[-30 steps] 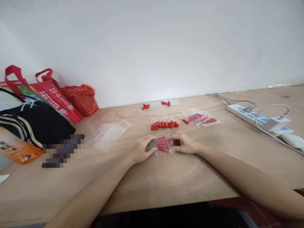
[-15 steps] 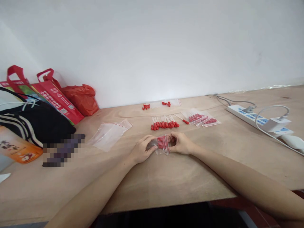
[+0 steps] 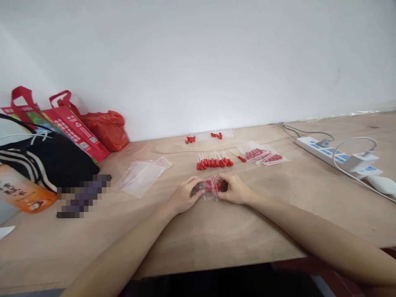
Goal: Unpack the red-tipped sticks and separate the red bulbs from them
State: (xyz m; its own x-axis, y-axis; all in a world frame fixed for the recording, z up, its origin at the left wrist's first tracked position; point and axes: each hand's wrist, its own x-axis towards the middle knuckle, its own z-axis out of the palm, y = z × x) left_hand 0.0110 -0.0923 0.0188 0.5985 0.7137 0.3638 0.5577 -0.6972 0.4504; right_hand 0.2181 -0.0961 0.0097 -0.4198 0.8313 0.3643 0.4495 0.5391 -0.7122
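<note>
Position: clear zip bag (image 3: 208, 196) lies at mid-table (image 3: 192, 239), low between both hands, red pieces (image 3: 209, 185) showing through the film.

Fingers: left hand (image 3: 185, 195) curled part-way, thumb on the near side, the others over the far side, holding the bag's left end. Right hand (image 3: 234, 189) has thumb and forefinger drawn in at the bag's right end, by the zip strip (image 3: 215, 194); a gap shows between thumb and bent fingers. Exact fingertip contact there cannot be told.

Handling (judged): very light overall. Film thin, limp, probably slick; it wrinkles and offers little support of its own. The contents likely give it some body, though they may slide within. Breakage seems a small risk; creasing the film or pulling the strip askew seems likelier.

Hold (judged): steady the filled body lightly from both sides with the left; pinch the strip flat between right thumb and forefinger, clear of the red pieces. Squeezing the middle would probably bunch the contents.

Nearby: row of red-tipped sticks (image 3: 214, 161) just beyond the hands.
</note>
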